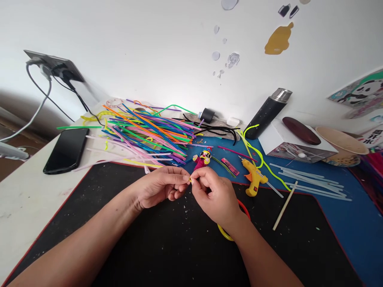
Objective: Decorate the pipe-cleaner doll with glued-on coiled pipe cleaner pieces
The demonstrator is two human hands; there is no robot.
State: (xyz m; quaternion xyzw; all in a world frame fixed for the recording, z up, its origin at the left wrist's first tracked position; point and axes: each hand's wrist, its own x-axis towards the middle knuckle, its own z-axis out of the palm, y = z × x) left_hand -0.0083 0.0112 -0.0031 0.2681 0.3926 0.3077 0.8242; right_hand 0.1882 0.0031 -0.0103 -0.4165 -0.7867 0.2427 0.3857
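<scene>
On our left lies a black phone; farther back, cords run from a wall outlet. At our far right, we see a dark flask beside a white box topped by a brown case.

Two bare arms, entering from the bottom edge. Left forearm runs long and diagonal from the lower-left corner up toward frame center; right forearm climbs steeper, leaning leftward from the lower right. Left wrist nearly straight, creased on its lower side. Left hand just left of center, thumb extended rightward against the forefinger, remaining fingers curled loosely beneath. Right hand right of center, back turned mostly to the right, forefinger and thumb bent into a pinch, other fingers folded in. Fingertips of both hands meet near mid-frame.
</scene>
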